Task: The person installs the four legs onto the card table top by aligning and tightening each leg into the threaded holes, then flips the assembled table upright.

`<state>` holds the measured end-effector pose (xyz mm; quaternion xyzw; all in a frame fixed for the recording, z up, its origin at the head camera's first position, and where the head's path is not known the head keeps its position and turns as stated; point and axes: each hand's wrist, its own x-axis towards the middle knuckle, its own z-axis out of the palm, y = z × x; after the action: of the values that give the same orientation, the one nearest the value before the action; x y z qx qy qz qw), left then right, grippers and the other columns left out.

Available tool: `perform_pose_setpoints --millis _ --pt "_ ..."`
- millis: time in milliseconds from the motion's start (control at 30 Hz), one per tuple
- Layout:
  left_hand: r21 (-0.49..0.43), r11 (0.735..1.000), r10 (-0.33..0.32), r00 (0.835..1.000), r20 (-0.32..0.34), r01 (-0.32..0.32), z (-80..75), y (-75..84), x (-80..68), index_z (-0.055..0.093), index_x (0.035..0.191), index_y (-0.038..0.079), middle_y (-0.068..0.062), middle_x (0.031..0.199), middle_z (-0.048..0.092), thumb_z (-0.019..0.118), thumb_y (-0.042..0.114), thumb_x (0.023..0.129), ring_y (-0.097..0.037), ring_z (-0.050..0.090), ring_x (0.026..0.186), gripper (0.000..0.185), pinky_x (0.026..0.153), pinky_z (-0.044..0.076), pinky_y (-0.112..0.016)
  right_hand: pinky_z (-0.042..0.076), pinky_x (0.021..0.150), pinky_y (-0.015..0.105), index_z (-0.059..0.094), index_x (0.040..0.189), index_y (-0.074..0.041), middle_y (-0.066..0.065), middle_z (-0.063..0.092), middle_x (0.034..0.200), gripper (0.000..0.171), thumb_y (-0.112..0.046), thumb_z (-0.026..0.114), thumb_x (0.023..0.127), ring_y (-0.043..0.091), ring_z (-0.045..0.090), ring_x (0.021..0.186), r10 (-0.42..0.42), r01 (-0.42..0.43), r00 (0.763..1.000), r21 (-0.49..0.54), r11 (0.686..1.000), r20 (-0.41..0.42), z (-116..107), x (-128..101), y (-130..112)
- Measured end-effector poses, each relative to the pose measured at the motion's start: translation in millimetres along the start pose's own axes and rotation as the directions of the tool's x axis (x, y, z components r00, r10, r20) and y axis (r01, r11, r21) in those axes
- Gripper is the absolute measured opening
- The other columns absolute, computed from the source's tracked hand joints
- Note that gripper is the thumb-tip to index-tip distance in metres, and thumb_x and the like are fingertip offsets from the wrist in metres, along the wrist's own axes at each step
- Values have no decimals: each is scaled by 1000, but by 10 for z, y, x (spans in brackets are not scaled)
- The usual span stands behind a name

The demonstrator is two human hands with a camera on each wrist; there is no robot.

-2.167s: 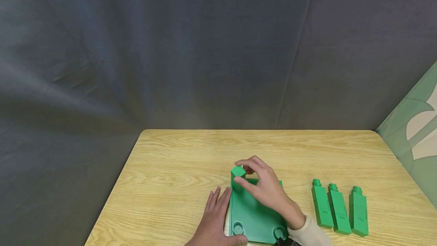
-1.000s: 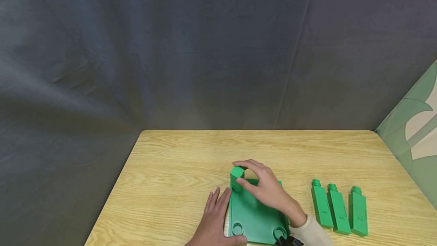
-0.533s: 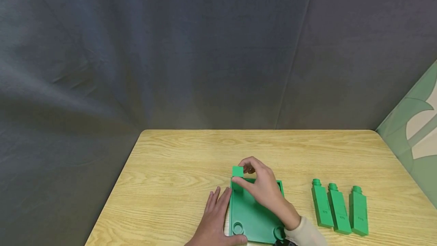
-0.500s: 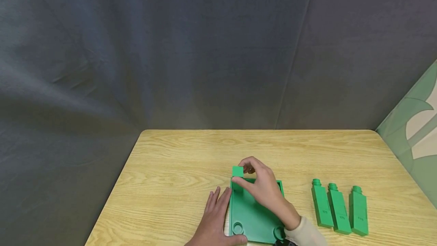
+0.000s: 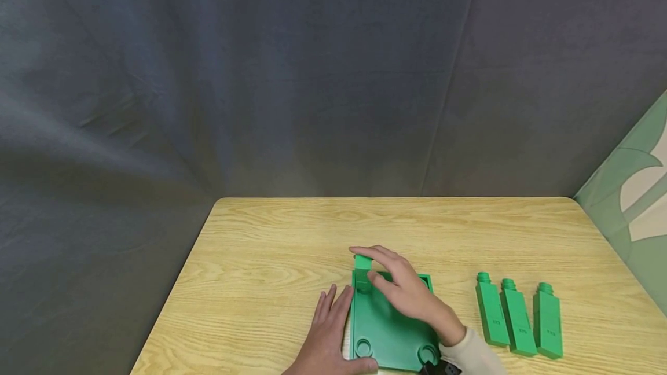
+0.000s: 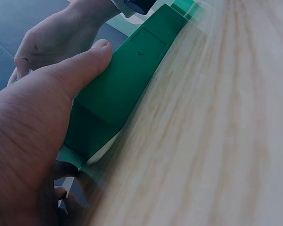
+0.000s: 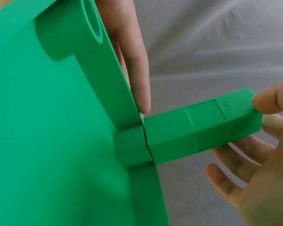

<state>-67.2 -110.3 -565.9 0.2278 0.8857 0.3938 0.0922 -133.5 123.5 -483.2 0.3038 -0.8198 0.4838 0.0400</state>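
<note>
A green plate (image 5: 388,323) lies flat on a wooden table (image 5: 260,271), near its front edge. The right hand (image 5: 403,291) reaches over the plate to the far left corner, fingers curled round a green square post (image 5: 362,264) standing upright there; the right wrist view shows fingertips (image 7: 269,101) pinching the post's top end, w/ its round foot seated in a corner socket (image 7: 129,148) of the plate. The left hand (image 5: 328,334) rests on the table against the plate's left edge, fingers straight, thumb (image 6: 87,61) pressed along the side.

To do this step well, prob. best to keep the post square to the plate, turn or press it straight down its own axis, and let the left hand brace the plate against sliding.

Three more green posts (image 5: 516,320) lie side by side to the right, well apart from the plate. The far half of the table offers room; the front edge is close, so little slack toward the person.
</note>
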Motion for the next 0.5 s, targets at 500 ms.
perform_pose_setpoints --millis 500 --pt "0 1000 -9 1000 3 9 -9 8 -1 13 181 25 -4 184 24 78 77 88 -45 10 171 124 134 11 -72 62 97 52 71 135 -21 -11 71 123 39 -19 87 100 11 67 111 55 -67 991 -94 993 -125 42 13 11"
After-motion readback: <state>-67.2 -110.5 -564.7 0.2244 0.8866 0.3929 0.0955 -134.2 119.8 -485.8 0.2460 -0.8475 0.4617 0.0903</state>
